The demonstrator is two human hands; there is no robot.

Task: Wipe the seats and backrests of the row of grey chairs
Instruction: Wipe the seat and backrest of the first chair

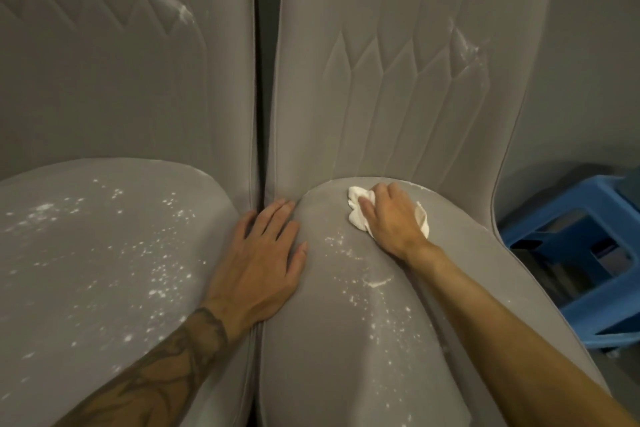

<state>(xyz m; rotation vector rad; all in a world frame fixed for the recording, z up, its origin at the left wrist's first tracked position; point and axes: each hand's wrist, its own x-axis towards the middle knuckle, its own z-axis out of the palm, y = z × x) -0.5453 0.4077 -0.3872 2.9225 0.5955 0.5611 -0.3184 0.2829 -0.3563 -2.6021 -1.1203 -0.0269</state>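
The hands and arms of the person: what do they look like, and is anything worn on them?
The left hand and the right hand are bare: no gloves, rings or watch show. No sleeve reaches either forearm. A dark line tattoo covers the left forearm.

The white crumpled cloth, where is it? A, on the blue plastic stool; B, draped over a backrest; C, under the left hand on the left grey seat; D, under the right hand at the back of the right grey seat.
D: the right hand holds the white crumpled cloth against the right grey padded chair seat, near its backrest.
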